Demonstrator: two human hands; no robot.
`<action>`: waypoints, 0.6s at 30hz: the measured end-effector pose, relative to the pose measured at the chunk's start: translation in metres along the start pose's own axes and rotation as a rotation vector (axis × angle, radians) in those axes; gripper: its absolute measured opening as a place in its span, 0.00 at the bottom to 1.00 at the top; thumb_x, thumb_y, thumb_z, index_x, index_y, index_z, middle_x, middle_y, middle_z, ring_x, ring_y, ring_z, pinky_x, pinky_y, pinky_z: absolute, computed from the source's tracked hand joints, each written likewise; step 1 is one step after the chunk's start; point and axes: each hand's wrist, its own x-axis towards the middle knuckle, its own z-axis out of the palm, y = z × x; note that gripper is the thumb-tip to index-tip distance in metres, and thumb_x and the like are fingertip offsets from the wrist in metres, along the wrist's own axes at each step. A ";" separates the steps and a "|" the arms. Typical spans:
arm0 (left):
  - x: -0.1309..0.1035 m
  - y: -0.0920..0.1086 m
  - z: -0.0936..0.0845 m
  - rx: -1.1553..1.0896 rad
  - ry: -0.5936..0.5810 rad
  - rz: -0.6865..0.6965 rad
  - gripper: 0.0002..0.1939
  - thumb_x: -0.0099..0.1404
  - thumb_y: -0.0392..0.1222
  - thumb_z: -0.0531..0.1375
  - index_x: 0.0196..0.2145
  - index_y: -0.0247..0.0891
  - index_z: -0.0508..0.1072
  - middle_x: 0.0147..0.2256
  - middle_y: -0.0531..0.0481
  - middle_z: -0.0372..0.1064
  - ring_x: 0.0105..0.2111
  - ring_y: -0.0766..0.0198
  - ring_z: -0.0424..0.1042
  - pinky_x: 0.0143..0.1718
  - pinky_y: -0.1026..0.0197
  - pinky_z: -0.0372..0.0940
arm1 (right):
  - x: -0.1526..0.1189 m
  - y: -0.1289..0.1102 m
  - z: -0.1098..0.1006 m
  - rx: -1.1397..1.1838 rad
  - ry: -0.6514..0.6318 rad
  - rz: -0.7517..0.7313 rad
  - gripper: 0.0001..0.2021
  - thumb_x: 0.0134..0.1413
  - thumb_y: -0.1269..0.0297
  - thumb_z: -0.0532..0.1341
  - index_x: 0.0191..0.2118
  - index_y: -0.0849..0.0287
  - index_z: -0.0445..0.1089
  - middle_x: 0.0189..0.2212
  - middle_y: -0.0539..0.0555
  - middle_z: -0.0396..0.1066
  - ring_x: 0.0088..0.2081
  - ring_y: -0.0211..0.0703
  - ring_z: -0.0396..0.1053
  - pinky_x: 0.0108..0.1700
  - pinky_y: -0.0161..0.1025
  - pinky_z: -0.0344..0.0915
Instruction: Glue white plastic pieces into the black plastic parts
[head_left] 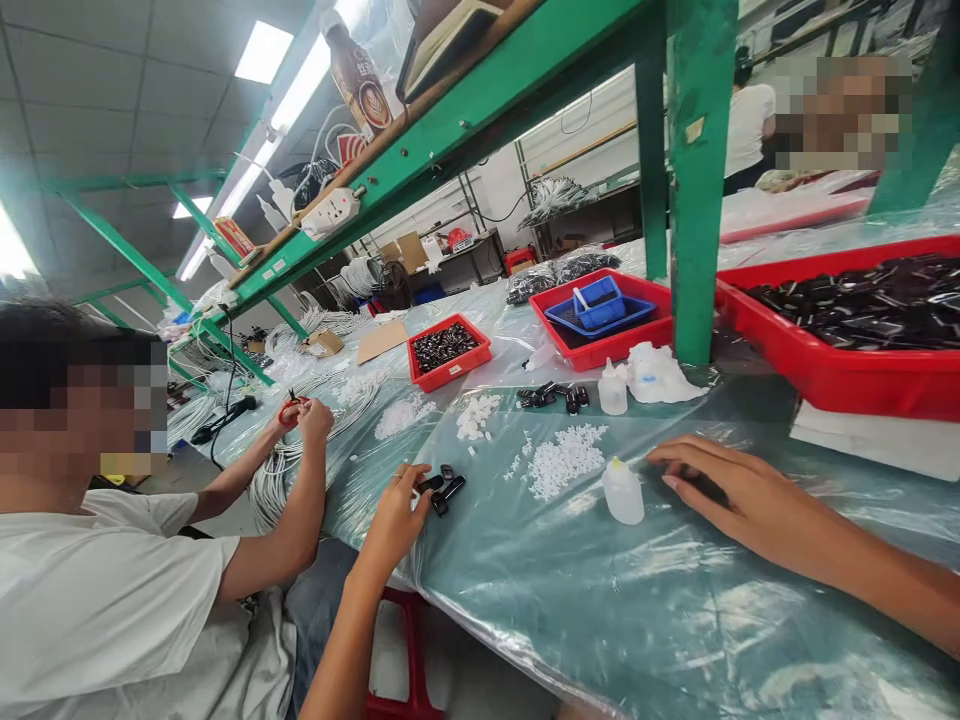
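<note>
Fingers of the left hand (pixel 396 515) are pinched narrow on a black piece (pixel 430 484), well to the left of the yellow-tipped bottle (pixel 622 494), with more black parts (pixel 449 495) right beside it. Right of that bottle, the right hand (pixel 731 492) reaches over the surface (pixel 547 590) with its fingers loosely spread and holding nothing, the tips just beside the bottle. A heap of small white pieces (pixel 568 460) lies close to the bottle's left. Beyond the bottle stand a second white bottle (pixel 613 390) and a crumpled white bag (pixel 661 376); farther off to its right is a large red tray (pixel 862 382) of glossy black parts. Well left of the bottle, a co-worker (pixel 112 610) in a white shirt holds an orange-handled tool (pixel 288 408).
</note>
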 end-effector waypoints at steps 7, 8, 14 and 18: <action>-0.018 0.016 -0.011 0.002 0.086 0.013 0.13 0.66 0.34 0.53 0.43 0.38 0.75 0.40 0.45 0.68 0.32 0.62 0.71 0.38 0.55 0.72 | 0.000 -0.003 -0.002 -0.005 0.008 -0.001 0.14 0.68 0.55 0.53 0.50 0.51 0.72 0.49 0.55 0.76 0.47 0.54 0.76 0.47 0.46 0.74; -0.022 0.022 -0.010 0.009 0.090 0.029 0.13 0.66 0.34 0.53 0.43 0.38 0.75 0.39 0.46 0.67 0.30 0.63 0.70 0.37 0.56 0.72 | 0.001 -0.003 -0.003 -0.009 0.004 0.001 0.14 0.68 0.55 0.53 0.50 0.51 0.72 0.48 0.55 0.76 0.48 0.54 0.76 0.47 0.47 0.74; -0.052 0.068 0.016 -0.001 -0.036 0.158 0.17 0.69 0.32 0.51 0.50 0.39 0.74 0.44 0.42 0.68 0.39 0.59 0.74 0.43 0.56 0.72 | 0.002 -0.002 -0.005 -0.018 0.012 -0.025 0.14 0.67 0.54 0.54 0.49 0.52 0.72 0.47 0.55 0.76 0.48 0.55 0.76 0.47 0.47 0.75; -0.057 0.081 0.029 -0.056 -0.064 0.139 0.14 0.72 0.36 0.53 0.50 0.39 0.76 0.44 0.41 0.68 0.40 0.57 0.74 0.42 0.56 0.73 | 0.000 -0.005 -0.009 -0.030 -0.014 -0.001 0.14 0.68 0.54 0.53 0.49 0.52 0.71 0.48 0.56 0.75 0.45 0.52 0.76 0.47 0.45 0.74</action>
